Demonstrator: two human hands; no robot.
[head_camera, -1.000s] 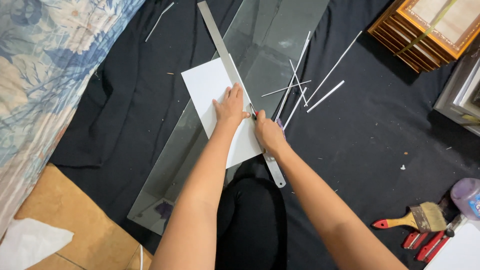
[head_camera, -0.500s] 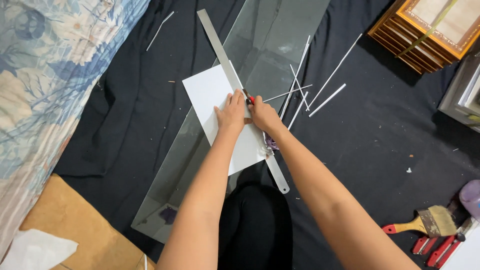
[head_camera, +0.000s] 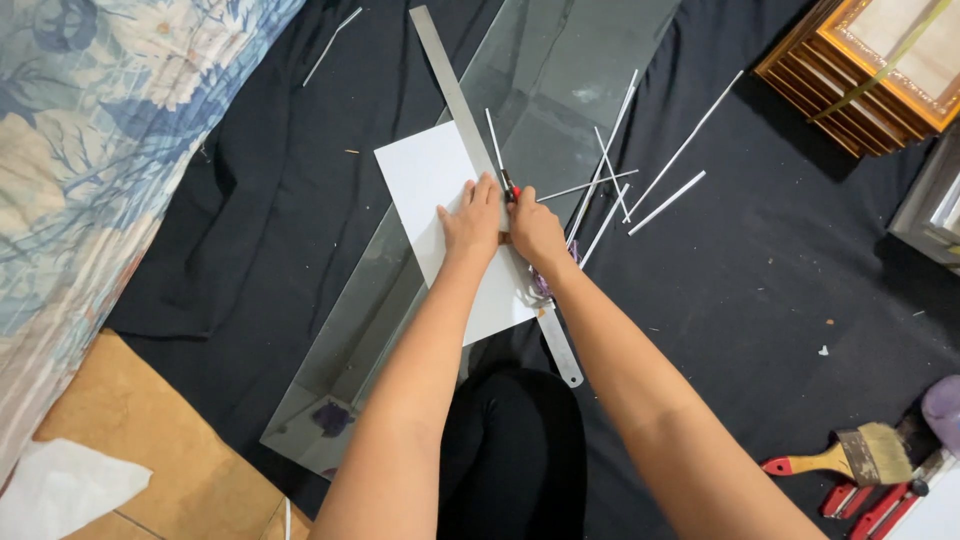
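While the person kneels on a black cloth (head_camera: 780, 290), the scene runs as follows.

Nearest, low left: tan floor with a white paper scrap (head_camera: 60, 490).
Nearest, low right: paintbrush (head_camera: 850, 455) with a red handle, red-handled tools just beside it.
Glass sheet (head_camera: 400, 290): long, clear, lying slantwise on the cloth, running from near the knees up to the top edge.
White sheet (head_camera: 440, 200): lies on the glass, under both hands.
Left hand (head_camera: 472, 222): flat, fingers spread a little, pressing down on the white sheet and the steel ruler (head_camera: 455, 90).
Ruler: lies slantwise across the white sheet, along the glass.
Right hand (head_camera: 535, 230): closed round a small red-tipped cutter (head_camera: 508, 185), its tip against the ruler's right edge.
Beyond the hands: thin white strips (head_camera: 640, 170) scattered on glass and cloth.
Far right: stacked gilt picture frames (head_camera: 850, 70).
Far left: floral blue fabric (head_camera: 100, 130).
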